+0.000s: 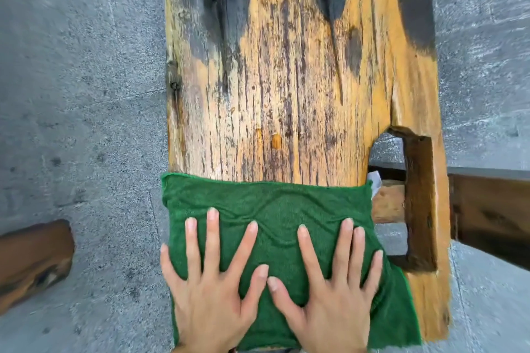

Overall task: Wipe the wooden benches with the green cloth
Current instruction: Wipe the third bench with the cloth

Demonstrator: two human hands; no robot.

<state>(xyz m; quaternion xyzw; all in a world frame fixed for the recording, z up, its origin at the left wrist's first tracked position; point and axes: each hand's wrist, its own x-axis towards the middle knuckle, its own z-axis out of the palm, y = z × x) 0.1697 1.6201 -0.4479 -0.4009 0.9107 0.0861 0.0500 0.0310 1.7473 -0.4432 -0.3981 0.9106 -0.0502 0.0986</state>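
Both hands flat on the green cloth (275, 209), palms down, near the close end of the wooden bench (286, 80). Left hand (212, 289) with fingers splayed apart; right hand (329, 289) likewise spread, though its middle fingers lay closer together; thumbs nearly touching at the centre. Nothing pinched or clamped, only pressed. Cloth spread wide across most of the plank's width, its left edge just over the side, its right edge beside the square cut-out (401, 195) through the board, with a rear corner trailing off toward the viewer. Beyond the cloth, weathered orange grain with dark patches (223, 8) and knot holes, all uncovered. Judged to be the wiping stroke itself, early on this bench, with most of the surface yet to be covered. Next move likely a push away along the grain, needing even downward pressure from both palms and care to keep the right edge from snagging or dropping into the cut-out. Concrete floor (71, 94) on either side.
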